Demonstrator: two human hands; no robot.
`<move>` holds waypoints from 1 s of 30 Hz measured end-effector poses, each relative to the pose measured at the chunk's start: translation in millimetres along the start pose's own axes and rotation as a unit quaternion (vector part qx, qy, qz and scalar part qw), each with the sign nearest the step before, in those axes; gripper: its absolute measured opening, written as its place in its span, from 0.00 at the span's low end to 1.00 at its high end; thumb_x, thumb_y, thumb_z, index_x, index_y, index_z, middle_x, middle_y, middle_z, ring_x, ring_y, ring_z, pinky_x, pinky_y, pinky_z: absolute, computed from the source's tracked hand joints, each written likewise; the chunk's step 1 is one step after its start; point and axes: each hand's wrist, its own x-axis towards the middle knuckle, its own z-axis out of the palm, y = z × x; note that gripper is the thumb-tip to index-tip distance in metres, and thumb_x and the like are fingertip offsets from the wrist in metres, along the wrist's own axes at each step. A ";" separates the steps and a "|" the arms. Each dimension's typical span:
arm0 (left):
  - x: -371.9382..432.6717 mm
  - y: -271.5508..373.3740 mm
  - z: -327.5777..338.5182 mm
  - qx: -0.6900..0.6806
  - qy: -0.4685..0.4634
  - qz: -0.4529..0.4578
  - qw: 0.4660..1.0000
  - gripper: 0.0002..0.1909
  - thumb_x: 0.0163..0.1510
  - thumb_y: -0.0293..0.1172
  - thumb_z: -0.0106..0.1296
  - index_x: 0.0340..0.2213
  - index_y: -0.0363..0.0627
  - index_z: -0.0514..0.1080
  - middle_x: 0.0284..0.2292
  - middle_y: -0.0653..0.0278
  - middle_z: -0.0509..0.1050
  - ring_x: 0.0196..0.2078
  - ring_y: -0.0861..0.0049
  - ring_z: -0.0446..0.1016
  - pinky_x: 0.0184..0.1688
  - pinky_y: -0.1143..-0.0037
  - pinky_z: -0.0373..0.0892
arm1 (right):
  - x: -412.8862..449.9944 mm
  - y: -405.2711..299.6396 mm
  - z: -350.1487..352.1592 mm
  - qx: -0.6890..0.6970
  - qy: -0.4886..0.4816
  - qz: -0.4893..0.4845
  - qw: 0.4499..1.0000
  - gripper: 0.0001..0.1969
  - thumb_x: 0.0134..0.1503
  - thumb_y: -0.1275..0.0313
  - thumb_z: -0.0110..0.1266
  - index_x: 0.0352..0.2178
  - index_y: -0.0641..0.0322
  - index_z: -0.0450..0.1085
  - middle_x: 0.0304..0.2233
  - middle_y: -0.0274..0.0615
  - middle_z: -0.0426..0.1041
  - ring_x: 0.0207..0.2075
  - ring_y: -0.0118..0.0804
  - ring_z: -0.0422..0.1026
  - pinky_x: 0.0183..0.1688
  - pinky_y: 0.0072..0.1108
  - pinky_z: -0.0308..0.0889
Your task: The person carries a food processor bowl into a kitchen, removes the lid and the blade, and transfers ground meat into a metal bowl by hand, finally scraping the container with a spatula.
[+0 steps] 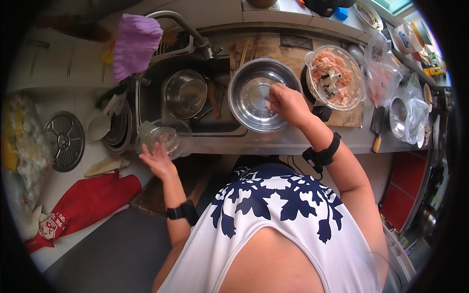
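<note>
My right hand [289, 104], fingers bent together, is over the right side of a stainless steel bowl [253, 117], with a small pale piece of meat [268, 105] at its fingertips. At the sink's front left corner, a clear plastic bowl or lid [179, 132] rests on or against my left hand [159, 161], whose fingers are spread; the contact is partly hidden. Right of the steel bowl, a clear food processor bowl [361, 86] holds pink minced meat [329, 60] around a white blade hub [333, 77].
Behind the steel bowl lies a wooden board [269, 49]. The sink [220, 130] holds another metal bowl [185, 94] and a wooden-handled tool [213, 100]. A purple cloth [135, 45] hangs by the faucet [176, 16]. A cleaver [377, 126] lies at the right, near plastic bags [383, 73].
</note>
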 end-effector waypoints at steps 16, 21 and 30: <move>214.5 -207.4 21.1 -0.169 -0.006 -0.294 0.941 0.34 0.58 0.58 0.39 0.61 0.61 0.45 0.61 0.46 0.49 0.60 0.49 0.56 0.61 0.51 0.50 | -22.4 -2.0 3.4 0.022 0.006 0.057 0.998 0.19 0.44 0.74 0.59 0.40 0.53 0.66 0.40 0.43 0.68 0.39 0.47 0.71 0.41 0.32 0.67; 226.5 -228.4 33.6 -0.099 -0.021 -0.358 0.928 0.30 0.62 0.52 0.35 0.58 0.46 0.53 0.59 0.50 0.55 0.60 0.52 0.56 0.59 0.53 0.57 | -40.1 12.9 3.4 -0.045 0.097 -0.066 0.992 0.13 0.46 0.73 0.59 0.33 0.58 0.64 0.34 0.44 0.66 0.34 0.49 0.71 0.34 0.33 0.67; 268.0 -242.0 17.0 -0.084 0.044 -0.479 0.873 0.29 0.62 0.49 0.39 0.54 0.37 0.57 0.56 0.52 0.60 0.58 0.55 0.59 0.56 0.58 0.63 | -65.9 7.3 -30.2 0.057 0.196 0.085 0.975 0.13 0.48 0.73 0.59 0.35 0.60 0.66 0.32 0.41 0.70 0.31 0.39 0.73 0.35 0.26 0.69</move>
